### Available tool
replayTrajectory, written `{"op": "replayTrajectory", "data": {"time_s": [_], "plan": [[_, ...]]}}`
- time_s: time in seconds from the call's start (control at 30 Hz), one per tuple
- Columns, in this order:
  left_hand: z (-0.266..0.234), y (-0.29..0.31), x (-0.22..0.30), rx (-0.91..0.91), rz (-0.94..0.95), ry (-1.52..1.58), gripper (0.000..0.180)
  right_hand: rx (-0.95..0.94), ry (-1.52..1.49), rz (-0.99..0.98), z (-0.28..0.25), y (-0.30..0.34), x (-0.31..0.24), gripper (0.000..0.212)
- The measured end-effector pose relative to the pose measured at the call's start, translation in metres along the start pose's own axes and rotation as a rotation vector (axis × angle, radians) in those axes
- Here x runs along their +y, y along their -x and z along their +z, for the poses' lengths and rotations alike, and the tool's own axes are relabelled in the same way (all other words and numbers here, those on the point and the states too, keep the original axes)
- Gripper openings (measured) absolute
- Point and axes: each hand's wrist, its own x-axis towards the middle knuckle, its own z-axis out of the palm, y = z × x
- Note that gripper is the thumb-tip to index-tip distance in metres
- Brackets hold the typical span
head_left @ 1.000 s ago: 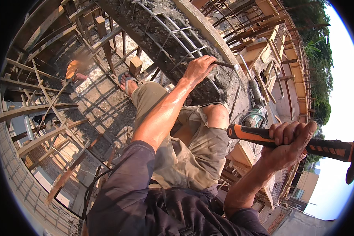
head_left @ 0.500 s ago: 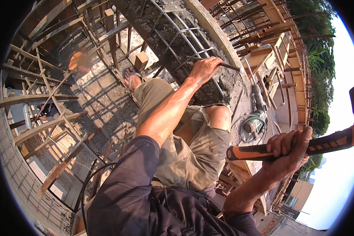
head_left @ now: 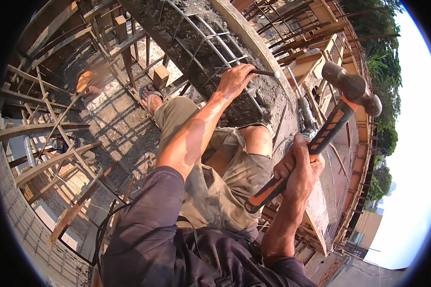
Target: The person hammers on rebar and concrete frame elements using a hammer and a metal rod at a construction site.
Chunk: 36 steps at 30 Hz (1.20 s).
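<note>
My left hand (head_left: pixel 235 80) is closed around a dark steel chisel (head_left: pixel 264 72). The chisel's bright, worn end points right, and its other end is hidden by the hand. Beneath it lies a rough concrete beam (head_left: pixel 268 95) with an exposed rebar cage (head_left: pixel 210 36). In my right hand (head_left: pixel 299 170) is a hammer (head_left: pixel 333 126) with a black and orange handle. Its steel head is raised to the right of the chisel, apart from it. Behind the right hand, a green power tool (head_left: pixel 309 135) rests on the concrete, mostly covered.
Wooden props and braces (head_left: pixel 52 122) crowd the lower level at left, where a person in an orange helmet (head_left: pixel 85 81) and another person (head_left: pixel 79 146) are. A short timber post (head_left: pixel 161 76) stands by my sandalled foot (head_left: pixel 151 98). Plank formwork (head_left: pixel 316 67) runs along the right.
The hammer has swung from the far right edge inward and upright, bringing its head into view. My left hand still holds the chisel. The whole view has shifted slightly.
</note>
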Motion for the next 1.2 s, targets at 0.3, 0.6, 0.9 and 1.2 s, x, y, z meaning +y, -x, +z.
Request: {"op": "replayTrajectory", "data": {"time_s": [0.3, 0.6, 0.9, 1.2], "plan": [[-0.004, 0.003, 0.002, -0.032, -0.018, -0.041, 0.023, 0.069, -0.315, -0.654, 0.006, -0.032, -0.048, 0.045], [-0.005, 0.002, 0.001, -0.048, -0.077, -0.023, 0.026, -0.043, 0.044, 0.092, 0.0, -0.005, 0.009, 0.039], [-0.009, 0.001, 0.005, -0.044, -0.05, -0.012, 0.024, 0.116, -0.32, -0.764, -0.01, -0.034, -0.093, 0.047], [-0.008, 0.002, 0.004, -0.071, -0.137, 0.045, 0.024, -0.078, 0.107, 0.265, -0.002, -0.002, 0.025, 0.035]]}}
